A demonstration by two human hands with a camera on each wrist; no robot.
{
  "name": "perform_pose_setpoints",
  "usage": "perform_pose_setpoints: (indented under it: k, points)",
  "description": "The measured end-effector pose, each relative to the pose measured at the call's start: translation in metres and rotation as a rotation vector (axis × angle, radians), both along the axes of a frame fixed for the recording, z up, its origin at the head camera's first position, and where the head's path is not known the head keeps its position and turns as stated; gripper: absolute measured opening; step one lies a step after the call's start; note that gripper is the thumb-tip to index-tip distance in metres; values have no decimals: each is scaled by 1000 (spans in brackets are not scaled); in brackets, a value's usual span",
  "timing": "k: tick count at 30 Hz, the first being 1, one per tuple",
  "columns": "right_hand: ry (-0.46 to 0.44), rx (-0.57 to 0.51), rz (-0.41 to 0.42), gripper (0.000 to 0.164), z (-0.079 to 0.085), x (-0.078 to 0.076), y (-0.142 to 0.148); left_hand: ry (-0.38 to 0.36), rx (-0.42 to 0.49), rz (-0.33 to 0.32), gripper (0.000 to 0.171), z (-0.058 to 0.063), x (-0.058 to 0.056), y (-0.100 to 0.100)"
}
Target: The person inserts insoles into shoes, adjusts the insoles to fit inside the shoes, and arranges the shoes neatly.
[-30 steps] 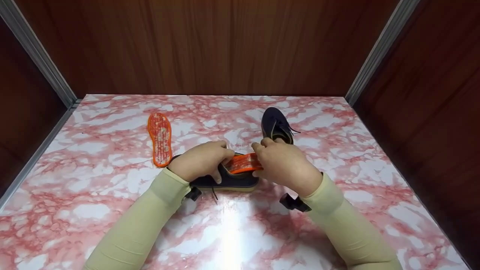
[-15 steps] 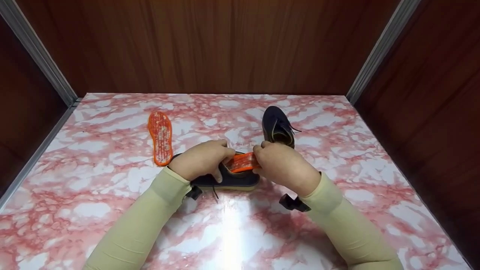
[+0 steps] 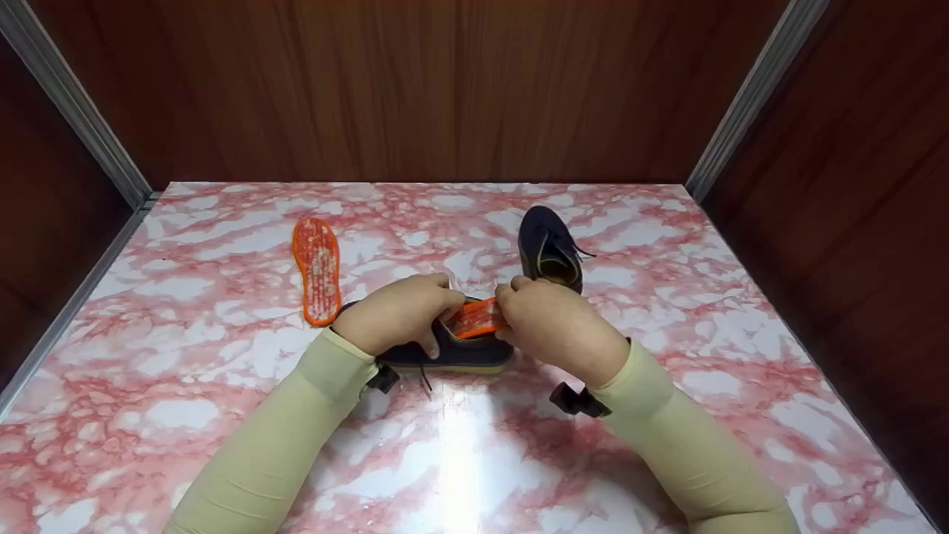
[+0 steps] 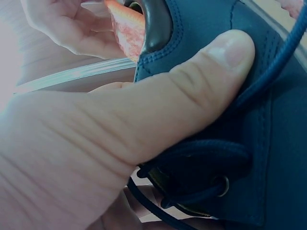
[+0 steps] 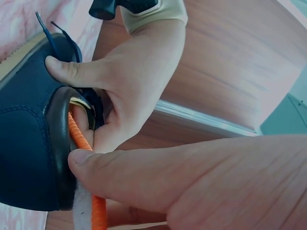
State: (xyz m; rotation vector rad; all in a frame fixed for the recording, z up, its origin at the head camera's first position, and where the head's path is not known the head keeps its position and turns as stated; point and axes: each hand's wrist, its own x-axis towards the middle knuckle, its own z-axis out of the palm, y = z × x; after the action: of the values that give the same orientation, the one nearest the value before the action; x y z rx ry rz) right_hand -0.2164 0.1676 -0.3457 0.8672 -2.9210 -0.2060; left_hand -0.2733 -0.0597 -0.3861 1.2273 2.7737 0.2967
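A dark blue lace-up shoe (image 3: 452,357) lies sideways on the table, toe to the left. My left hand (image 3: 397,315) grips it around the lacing, and in the left wrist view the thumb presses on the shoe's side (image 4: 201,21) beside the laces. An orange-edged insole (image 3: 473,319) is partly inside the shoe opening. My right hand (image 3: 562,324) pinches its heel end, with the thumb against the orange edge near the collar in the right wrist view. The front part of the insole is hidden in the shoe.
A second orange insole (image 3: 317,271) lies flat at the back left. Another dark blue shoe (image 3: 545,237) stands behind my right hand, toe away from me. Wood-grain panels (image 3: 415,89) wall in the marbled red-and-white table (image 3: 185,356) at the back and sides.
My right hand has moved slightly left with the insole, and a shorter stretch of it shows between my hands. My left hand and the gripped shoe stay almost in place.
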Motion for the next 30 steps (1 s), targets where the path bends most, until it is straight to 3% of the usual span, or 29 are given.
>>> perform_pose_setpoints:
  k: [12, 22, 30]
  points:
    - [12, -33, 3, 44, -4, -1, -2, 0, -3, 5, 50, 0, 0, 0]
    - [-46, 12, -76, 53, -1, -1, -3, -8, 7, 11, 50, 1, 1, 0]
    - [-52, -1, -76, 45, 3, -3, 2, -5, -4, 7, 51, 1, 0, 0]
